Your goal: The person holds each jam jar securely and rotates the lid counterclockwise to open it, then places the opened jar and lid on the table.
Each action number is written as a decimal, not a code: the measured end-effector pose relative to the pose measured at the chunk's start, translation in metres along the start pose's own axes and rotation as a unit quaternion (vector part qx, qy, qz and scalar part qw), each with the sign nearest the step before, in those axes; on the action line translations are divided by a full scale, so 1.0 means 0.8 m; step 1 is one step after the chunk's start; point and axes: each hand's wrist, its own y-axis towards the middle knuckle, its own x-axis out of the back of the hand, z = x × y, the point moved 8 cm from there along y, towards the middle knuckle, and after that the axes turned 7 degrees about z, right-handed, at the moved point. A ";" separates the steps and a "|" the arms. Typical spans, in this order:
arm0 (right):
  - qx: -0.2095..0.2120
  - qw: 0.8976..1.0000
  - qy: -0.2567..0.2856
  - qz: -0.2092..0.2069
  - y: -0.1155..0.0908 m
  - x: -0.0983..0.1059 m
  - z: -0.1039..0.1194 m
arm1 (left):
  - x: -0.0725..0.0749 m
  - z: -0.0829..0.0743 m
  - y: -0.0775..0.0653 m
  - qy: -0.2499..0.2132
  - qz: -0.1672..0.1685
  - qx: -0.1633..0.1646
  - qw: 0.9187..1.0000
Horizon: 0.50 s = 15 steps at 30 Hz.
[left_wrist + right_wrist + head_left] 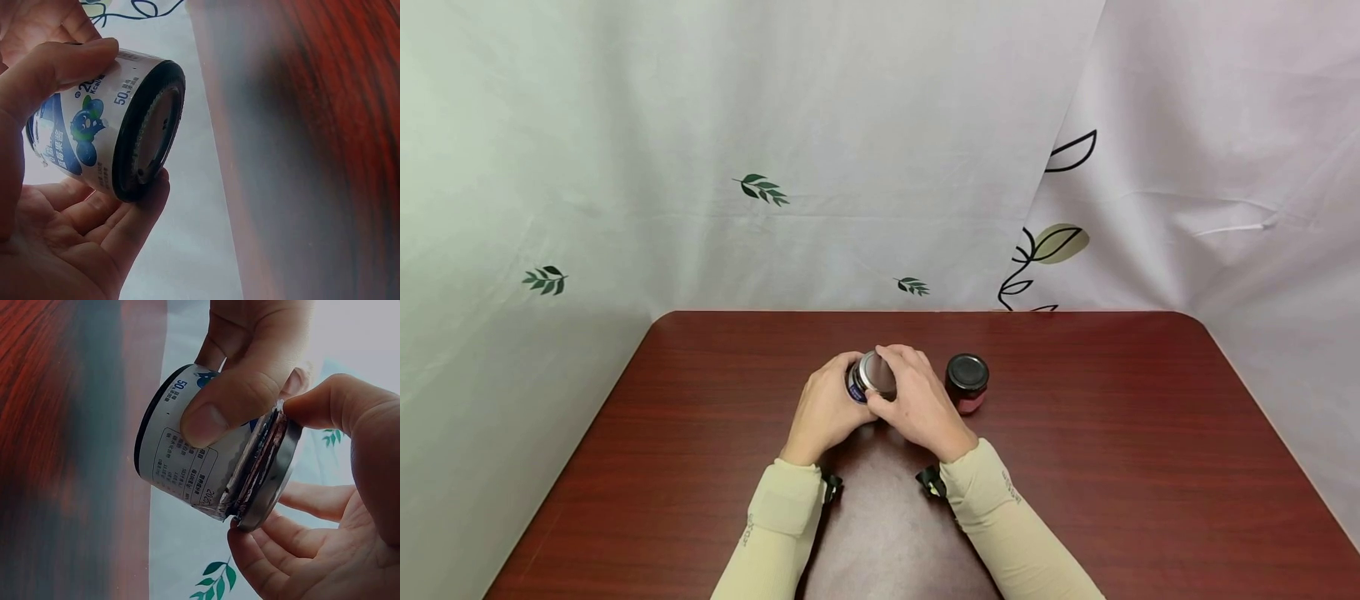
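A small glass jam jar [94, 140] with a white label, printed blueberries and a dark base is held tilted above the table. My left hand [829, 404] grips its body, thumb on one side and fingers on the other. With thumb and fingertips, my right hand [917, 398] holds the rim of the silver metal lid [275, 481]. Below that lid, crinkled clear film [219, 506] edges the label and a dark band shows at the neck. Whether the lid is loose cannot be told.
A second jar [970, 403] with a black lid and reddish body stands on the table just right of my right hand. The reddish-brown wooden table [1112, 458] has rounded far corners. White curtains [850, 125] with leaf prints hang behind and at both sides.
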 end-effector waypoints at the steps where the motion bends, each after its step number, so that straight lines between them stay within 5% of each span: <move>1: 0.000 1.000 -0.001 0.000 0.000 0.000 0.000 | 0.000 0.000 0.000 0.001 0.000 0.000 1.000; 15: 0.005 1.000 0.001 0.006 0.000 0.000 0.001 | -0.001 0.000 0.000 0.000 -0.005 -0.010 1.000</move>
